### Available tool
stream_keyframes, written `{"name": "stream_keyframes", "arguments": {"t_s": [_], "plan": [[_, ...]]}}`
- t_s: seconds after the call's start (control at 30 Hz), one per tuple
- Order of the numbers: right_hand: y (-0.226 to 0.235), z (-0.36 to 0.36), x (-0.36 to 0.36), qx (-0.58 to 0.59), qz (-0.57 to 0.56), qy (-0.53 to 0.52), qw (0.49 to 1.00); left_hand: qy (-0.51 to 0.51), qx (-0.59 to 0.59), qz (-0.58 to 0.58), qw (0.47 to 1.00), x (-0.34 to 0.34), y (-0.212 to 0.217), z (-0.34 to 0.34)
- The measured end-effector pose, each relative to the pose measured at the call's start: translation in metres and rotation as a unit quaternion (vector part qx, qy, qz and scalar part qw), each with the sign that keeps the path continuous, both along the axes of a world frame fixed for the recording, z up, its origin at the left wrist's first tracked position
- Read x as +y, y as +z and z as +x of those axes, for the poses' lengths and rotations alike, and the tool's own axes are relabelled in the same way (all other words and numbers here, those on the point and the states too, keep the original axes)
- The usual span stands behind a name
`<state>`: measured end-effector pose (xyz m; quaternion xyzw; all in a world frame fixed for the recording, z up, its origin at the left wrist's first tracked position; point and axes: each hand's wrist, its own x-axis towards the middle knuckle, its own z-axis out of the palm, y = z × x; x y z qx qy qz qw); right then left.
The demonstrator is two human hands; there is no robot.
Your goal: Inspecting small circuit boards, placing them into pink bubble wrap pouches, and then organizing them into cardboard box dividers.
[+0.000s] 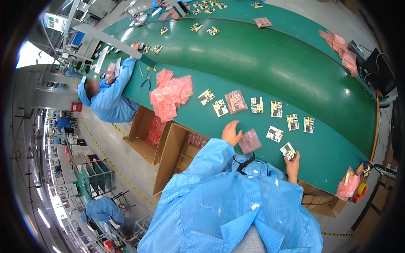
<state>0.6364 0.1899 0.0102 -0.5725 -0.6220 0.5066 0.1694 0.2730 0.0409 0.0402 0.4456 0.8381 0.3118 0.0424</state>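
My left hand (230, 134) is over the near edge of the green table, fingers and thumb apart. Its thumb is close against a pink bubble-wrap pouch (249, 141); I cannot tell whether they touch. To the right, my right hand (292, 165) grips the lower edge of a small white circuit board (287, 150) with black and yellow parts. Another loose board (275, 134) lies just beyond it. Farther out runs a row of similar boards (257, 105), and among them lies a pink pouch (236, 102) with a board showing through.
A heap of pink bubble bags (171, 93) and blue-handled pliers (146, 81) lie to the left. Cardboard boxes (174, 147) stand below the table edge. A co-worker in blue (116, 99) works at far left. A green conveyor belt (253, 59) carries boards behind. Yellow tape (361, 190) sits far right.
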Motion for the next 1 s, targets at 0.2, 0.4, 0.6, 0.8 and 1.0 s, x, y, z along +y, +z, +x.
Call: {"name": "stream_keyframes", "arguments": {"t_s": [0.2, 0.4, 0.6, 0.8, 1.0], "plan": [[0.093, 0.004, -0.009, -0.165, 0.046, 0.115, 0.978, -0.219, -0.474, -0.2, 0.829, -0.057, 0.068, 0.002], [0.202, 0.027, -0.023, 0.027, -0.316, 0.277, 0.907, -0.299, -0.586, -0.278, 0.7, -0.121, 0.12, 0.011], [0.241, 0.004, -0.029, -0.036, -0.089, 0.389, 0.916, -0.222, -0.588, -0.24, 0.739, -0.111, 0.131, 0.031], [0.277, -0.01, -0.043, -0.148, -0.182, 0.297, 0.926, -0.253, -0.508, -0.246, 0.786, -0.1, 0.134, 0.036], [0.222, 0.003, -0.033, -0.068, -0.124, 0.295, 0.945, -0.538, -0.355, -0.077, 0.76, -0.055, 0.074, 0.008]]}}
